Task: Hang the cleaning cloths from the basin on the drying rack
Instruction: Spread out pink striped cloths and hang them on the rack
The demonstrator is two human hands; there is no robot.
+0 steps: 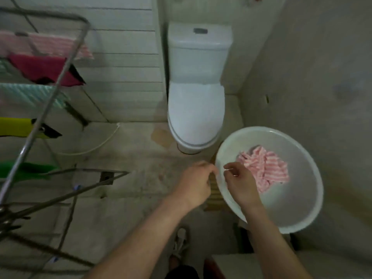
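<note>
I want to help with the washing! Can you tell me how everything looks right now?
Basin: holds one cloth.
Pink striped cloth: crumpled in basin.
Drying rack: unfolded, several cloths hung.
Toilet: lid shut.
Left hand: empty, beside basin.
Right hand: over basin, empty.

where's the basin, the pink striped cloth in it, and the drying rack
basin (298,214): head view, bare inner floor near its lower rim
pink striped cloth (267,168): head view, middle of the crumpled heap
drying rack (60,81): head view, slanted metal frame bar at left
</note>
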